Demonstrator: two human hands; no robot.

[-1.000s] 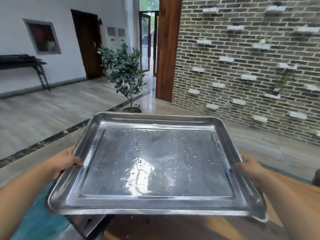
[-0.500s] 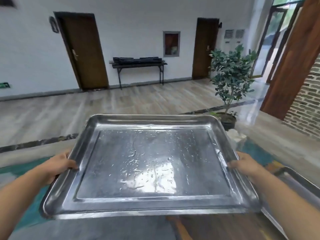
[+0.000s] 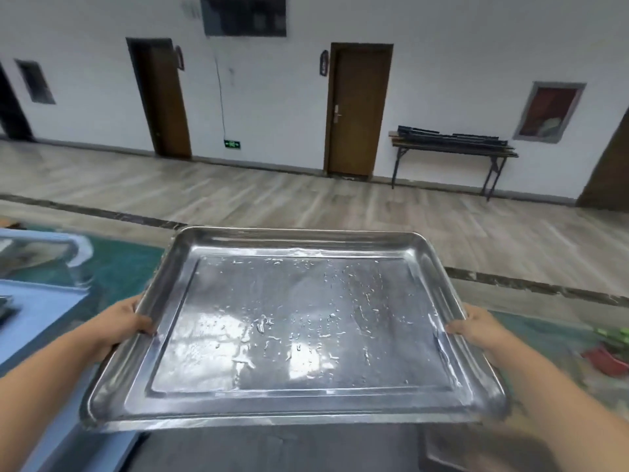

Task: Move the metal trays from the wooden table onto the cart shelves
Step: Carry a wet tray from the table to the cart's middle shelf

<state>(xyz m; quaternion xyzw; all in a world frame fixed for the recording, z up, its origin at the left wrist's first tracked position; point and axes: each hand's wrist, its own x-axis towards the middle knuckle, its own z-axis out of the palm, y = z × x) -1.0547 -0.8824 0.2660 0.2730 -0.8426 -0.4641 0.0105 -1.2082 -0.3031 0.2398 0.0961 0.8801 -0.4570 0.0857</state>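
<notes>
A large shiny metal tray [image 3: 299, 321], wet with water drops, is held level in front of me, off any surface. My left hand [image 3: 121, 323] grips its left rim and my right hand [image 3: 476, 330] grips its right rim, thumbs on top. At the far left a blurred blue cart [image 3: 41, 301] with a metal rail shows at its edge. Below the tray lies a dark grey surface [image 3: 272, 447]; what it belongs to I cannot tell.
A teal mat [image 3: 119, 267] covers the floor beside the cart. A narrow black table [image 3: 452, 148] stands against the far white wall between brown doors. Something red and green [image 3: 609, 352] lies low at the right. Open wooden floor stretches ahead.
My view has swung to the left with the tray: the plant and brick wall have left the frame, the black table has shifted to the right, and the blue cart has appeared at the left.
</notes>
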